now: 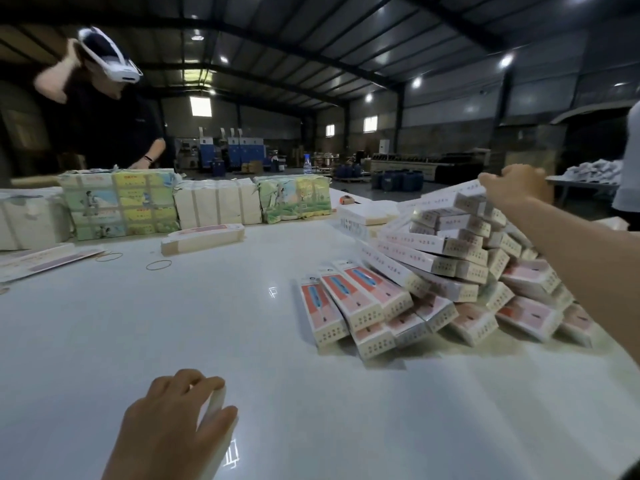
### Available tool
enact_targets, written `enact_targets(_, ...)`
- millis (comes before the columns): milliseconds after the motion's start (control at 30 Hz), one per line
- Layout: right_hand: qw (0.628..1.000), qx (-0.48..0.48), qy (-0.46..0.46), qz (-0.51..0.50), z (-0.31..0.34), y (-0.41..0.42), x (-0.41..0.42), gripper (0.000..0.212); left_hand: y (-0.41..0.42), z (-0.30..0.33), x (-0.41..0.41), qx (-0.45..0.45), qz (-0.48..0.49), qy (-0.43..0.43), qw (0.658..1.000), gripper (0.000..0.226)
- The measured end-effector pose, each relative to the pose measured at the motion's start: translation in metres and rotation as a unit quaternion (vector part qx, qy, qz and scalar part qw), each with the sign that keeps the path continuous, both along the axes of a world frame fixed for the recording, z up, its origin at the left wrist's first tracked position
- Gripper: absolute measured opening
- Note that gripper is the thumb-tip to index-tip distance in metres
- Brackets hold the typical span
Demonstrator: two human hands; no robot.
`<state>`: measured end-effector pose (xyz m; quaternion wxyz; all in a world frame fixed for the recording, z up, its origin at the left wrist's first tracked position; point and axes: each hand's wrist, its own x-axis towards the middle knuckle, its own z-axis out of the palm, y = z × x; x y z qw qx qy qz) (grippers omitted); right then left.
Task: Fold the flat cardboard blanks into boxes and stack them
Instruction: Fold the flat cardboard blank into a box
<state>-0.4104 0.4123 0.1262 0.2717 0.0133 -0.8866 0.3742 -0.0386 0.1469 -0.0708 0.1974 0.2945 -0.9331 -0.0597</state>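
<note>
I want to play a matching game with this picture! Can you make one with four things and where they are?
Things:
1. right hand
2. left hand
3. rubber band
4. water bottle

Places:
A. far back, beyond the table
B. lying flat on the white table
C. on top of the pile of boxes
D. near the front edge, holding a white box

Pairs: 1-C, 2-D, 3-B, 4-A

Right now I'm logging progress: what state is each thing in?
Left hand: grips a white box.
Right hand: rests on the top box.
Box pile: folded, leaning, untidy.
Flat blanks: banded, unfolded.
Wrapped bundles: strapped, unopened.
</note>
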Motion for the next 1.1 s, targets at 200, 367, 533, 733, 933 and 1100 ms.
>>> enact_targets(200,0.958,-0.109,0.206,0.166,0.026,-0.041,0.069,0.038,0.000,-0.003,-0.003,0.005,-0.015,0.009,1.000,0.064)
enact_targets(367,0.851,0.027,0.225,0.473,-0.043,-0.102,0.188,0.024,0.001,-0.006,0.005,0.019,-0.029,0.014,0.999,0.045)
enact_targets(533,0.767,0.295,0.089,0.563,-0.166,-0.147,0.249,0.030,-0.001,-0.003,0.010,0.038,-0.041,0.041,0.998,0.028)
enact_targets(733,0.794,0.255,0.072,0.547,-0.194,-0.150,0.244,0.030,-0.003,0.007,0.011,0.118,-0.038,0.022,0.992,0.030)
enact_targets(933,0.798,0.256,0.069,0.541,-0.200,-0.151,0.239,0.031,-0.103,0.068,0.065,0.169,0.098,0.052,0.979,0.041)
enact_targets(1100,0.800,0.255,0.050,0.541,-0.200,-0.155,0.240,0.029,-0.201,0.068,0.159,0.093,0.383,-0.066,0.917,0.081)
